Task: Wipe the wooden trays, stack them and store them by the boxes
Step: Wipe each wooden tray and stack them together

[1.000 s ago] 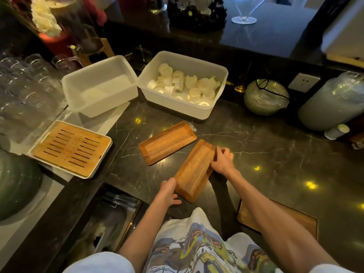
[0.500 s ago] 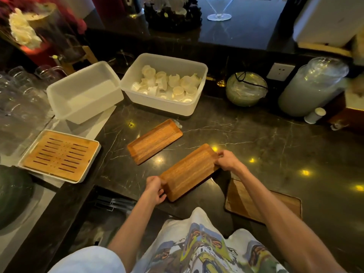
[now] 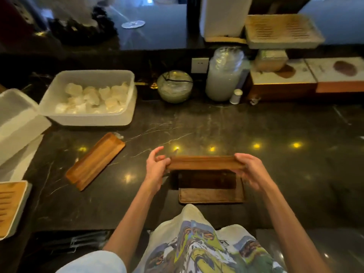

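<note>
I hold a long wooden tray [image 3: 204, 162] level above the dark counter, seen edge-on. My left hand [image 3: 156, 167] grips its left end and my right hand [image 3: 251, 169] grips its right end. Directly beneath it lies a brown mat or flat board [image 3: 211, 195], partly in the tray's shadow. A second wooden tray [image 3: 94, 160] lies flat and diagonal on the counter to the left, apart from both hands. Wooden boxes with pale tops [image 3: 283, 83] stand at the back right.
A white tub of pale cups [image 3: 88, 117] and a second white tub [image 3: 17, 123] sit back left. A slatted bamboo tray [image 3: 9, 205] is at the left edge. A glass bowl [image 3: 174, 86], a tall plastic-wrapped stack [image 3: 224, 75] and a small white bottle [image 3: 236, 96] line the back wall.
Both hands lifted the tray off the counter, turned it level and carried it right over the brown mat. The view swung right, bringing the wooden boxes into sight.
</note>
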Available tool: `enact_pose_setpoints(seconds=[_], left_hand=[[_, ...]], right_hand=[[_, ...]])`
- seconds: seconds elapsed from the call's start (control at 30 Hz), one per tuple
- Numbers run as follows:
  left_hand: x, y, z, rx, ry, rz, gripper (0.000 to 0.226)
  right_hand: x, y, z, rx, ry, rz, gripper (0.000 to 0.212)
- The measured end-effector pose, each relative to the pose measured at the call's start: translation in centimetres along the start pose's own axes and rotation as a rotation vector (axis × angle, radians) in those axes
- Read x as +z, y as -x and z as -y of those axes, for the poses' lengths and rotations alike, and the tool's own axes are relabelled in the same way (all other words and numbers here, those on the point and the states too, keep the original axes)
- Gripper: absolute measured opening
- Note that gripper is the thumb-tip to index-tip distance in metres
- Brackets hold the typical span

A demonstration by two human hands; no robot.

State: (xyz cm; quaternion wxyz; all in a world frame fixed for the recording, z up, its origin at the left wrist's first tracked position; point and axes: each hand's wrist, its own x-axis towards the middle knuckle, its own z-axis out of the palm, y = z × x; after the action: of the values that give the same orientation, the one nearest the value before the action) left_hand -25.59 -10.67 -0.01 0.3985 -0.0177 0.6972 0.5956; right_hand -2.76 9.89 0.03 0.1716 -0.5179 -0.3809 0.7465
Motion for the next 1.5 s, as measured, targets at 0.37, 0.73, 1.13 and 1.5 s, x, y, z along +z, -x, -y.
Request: enact_pose_setpoints(seconds=[0.37,0.73,1.13,1.5], left_hand=[[2.7,1.2,5.3,-0.134,-0.185,-0.038,0.049],[3.6,1.9,7.9,0.155,-0.699,-0.11,0.022],[3.7,1.9,8.3,0.156,-0.802,-0.105,0.023],[3.6,1.3,8.1,0.109,-0.853,-0.102,0.024]], right_hand=[[-4.1,0.6,-4.8,-0.076,0.413,-0.199,0.043],[-3.5,1.2,-7.0,-0.188,0.885,-0.321,0.035],[-4.0,1.1,-7.6,-0.221,0.957,-0.312,0.034],[-4.2,0.9,-7.8,-0.182,0.916,-0.337,0.031]])
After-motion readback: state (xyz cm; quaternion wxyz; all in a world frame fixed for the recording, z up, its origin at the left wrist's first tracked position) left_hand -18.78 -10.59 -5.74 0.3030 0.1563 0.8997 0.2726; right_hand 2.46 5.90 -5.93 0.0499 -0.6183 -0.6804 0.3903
